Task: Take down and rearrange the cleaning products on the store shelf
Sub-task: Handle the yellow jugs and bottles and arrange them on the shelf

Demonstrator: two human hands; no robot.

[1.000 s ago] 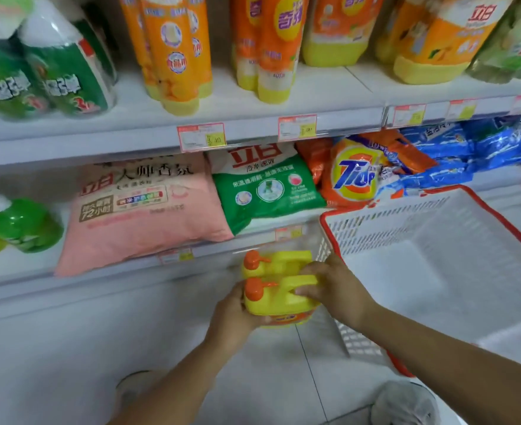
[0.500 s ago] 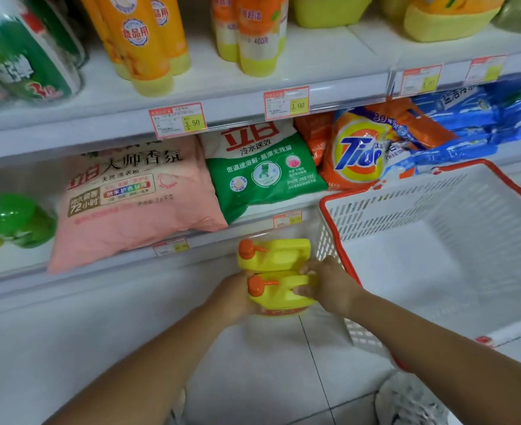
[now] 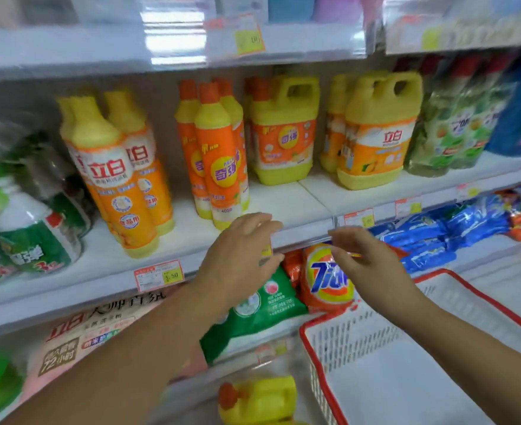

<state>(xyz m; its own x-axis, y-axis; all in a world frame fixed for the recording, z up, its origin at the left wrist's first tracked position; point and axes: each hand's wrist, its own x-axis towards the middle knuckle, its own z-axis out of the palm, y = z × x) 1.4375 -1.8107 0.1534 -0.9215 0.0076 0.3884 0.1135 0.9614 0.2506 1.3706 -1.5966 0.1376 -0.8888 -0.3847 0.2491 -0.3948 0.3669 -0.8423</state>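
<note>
The shelf (image 3: 283, 197) holds more yellow jugs (image 3: 283, 133), the floor jugs (image 3: 262, 400) you just let go sit by the basket (image 3: 345, 338), and your left hand (image 3: 241, 256) and right hand (image 3: 366, 259) now reach up, wide open and empty, for more.

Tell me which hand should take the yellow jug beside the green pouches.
Probably right. The right hand is open, empty and raised below that jug; the left hand, also open, sits further left, under the orange bottles.
</note>
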